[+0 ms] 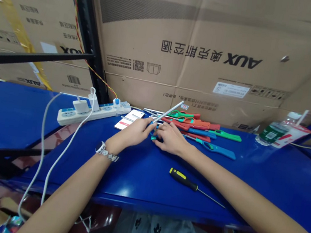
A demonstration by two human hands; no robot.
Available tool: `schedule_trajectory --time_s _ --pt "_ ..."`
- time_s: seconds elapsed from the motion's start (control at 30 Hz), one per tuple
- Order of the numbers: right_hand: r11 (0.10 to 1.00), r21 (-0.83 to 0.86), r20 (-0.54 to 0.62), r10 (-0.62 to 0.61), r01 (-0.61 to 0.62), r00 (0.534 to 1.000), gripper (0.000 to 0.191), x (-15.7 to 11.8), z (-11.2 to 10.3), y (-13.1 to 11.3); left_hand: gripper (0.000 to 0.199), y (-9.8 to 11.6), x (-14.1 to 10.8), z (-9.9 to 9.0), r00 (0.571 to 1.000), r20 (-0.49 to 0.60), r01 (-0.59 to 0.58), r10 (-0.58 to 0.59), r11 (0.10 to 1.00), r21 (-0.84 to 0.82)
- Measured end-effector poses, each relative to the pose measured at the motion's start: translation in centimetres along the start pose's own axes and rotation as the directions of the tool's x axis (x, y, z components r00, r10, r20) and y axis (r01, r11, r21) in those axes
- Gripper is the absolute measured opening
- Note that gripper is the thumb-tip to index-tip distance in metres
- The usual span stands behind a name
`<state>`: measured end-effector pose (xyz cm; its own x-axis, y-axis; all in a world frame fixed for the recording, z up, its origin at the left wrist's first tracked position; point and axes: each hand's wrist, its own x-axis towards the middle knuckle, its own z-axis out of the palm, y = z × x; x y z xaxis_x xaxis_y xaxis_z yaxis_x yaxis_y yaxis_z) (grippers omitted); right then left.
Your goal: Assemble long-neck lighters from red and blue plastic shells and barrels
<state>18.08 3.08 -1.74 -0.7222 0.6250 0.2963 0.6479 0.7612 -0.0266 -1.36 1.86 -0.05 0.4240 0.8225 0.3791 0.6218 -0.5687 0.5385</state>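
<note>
My left hand (pixel 140 130), with a bracelet watch (pixel 106 150) on the wrist, is closed around a long-reach lighter near the base of its metal barrel (pixel 169 111), which points up and to the right. Against it, my right hand (pixel 171 138) has its fingers curled in. Small blue and teal parts show under those fingertips, but most of the lighter's body is hidden by both hands. Just beyond my right hand lies a pile of long-reach lighters (pixel 198 123) with red, green and blue handles. A black and yellow screwdriver (pixel 184 179) lies nearer me, below my right forearm.
Left of the hands are a phone (pixel 129 119) and a white power strip (pixel 94 112) with plugs and hanging cables (pixel 64 153). A bottle (pixel 273 130) and a cup (pixel 293 135) stand at the right. Large cardboard boxes (pixel 143 44) back the blue shelf (pixel 133 183).
</note>
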Motion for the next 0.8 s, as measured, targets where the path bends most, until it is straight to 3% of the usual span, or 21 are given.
schedule_trajectory --time_s 0.17,0.27,0.33,0.4,0.47,0.53,0.6,0.7,0.8 --pt "0.993 0.081 -0.127 -0.078 0.089 0.989 0.005 -0.9 0.2 0.3 0.027 -0.1 -0.3 0.6 1.000 0.018 -0.022 0.021 0.999 0.049" --pt "0.939 0.344 -0.220 0.099 -0.018 0.970 0.005 -2.1 0.0 1.0 0.027 0.1 -0.5 0.8 1.000 0.028 -0.015 0.013 0.995 0.097" --pt "0.774 0.618 -0.233 0.349 -0.139 0.908 0.011 -3.3 -0.4 1.6 0.026 0.5 -0.7 1.0 0.999 0.051 -0.009 0.002 0.992 0.128" --pt "0.515 0.838 -0.159 0.545 -0.179 0.823 0.024 -4.8 -1.0 2.3 0.027 1.1 -0.9 1.2 0.996 0.090 -0.013 -0.001 0.987 0.157" --pt "0.274 0.949 -0.066 0.655 -0.155 0.753 0.033 -6.1 -1.7 2.8 0.031 1.8 -1.1 1.6 0.992 0.127 -0.034 0.009 0.981 0.192" --pt "0.094 0.990 0.006 0.720 -0.106 0.694 0.038 -7.1 -2.3 3.0 0.035 2.3 -1.2 1.9 0.988 0.153 -0.063 0.028 0.971 0.231" --pt "-0.010 1.000 0.027 0.779 -0.030 0.627 0.038 -7.6 -2.8 3.2 0.037 2.6 -1.3 2.0 0.985 0.169 -0.086 0.043 0.962 0.258" --pt "-0.071 0.993 0.010 0.843 0.092 0.538 0.035 -7.8 -3.0 3.3 0.039 2.8 -1.4 2.0 0.984 0.172 -0.082 0.038 0.963 0.256" --pt "-0.093 0.986 0.001 0.838 0.142 0.546 0.032 -7.7 -3.0 3.3 0.042 2.8 -1.4 2.0 0.982 0.187 -0.066 0.019 0.967 0.247"
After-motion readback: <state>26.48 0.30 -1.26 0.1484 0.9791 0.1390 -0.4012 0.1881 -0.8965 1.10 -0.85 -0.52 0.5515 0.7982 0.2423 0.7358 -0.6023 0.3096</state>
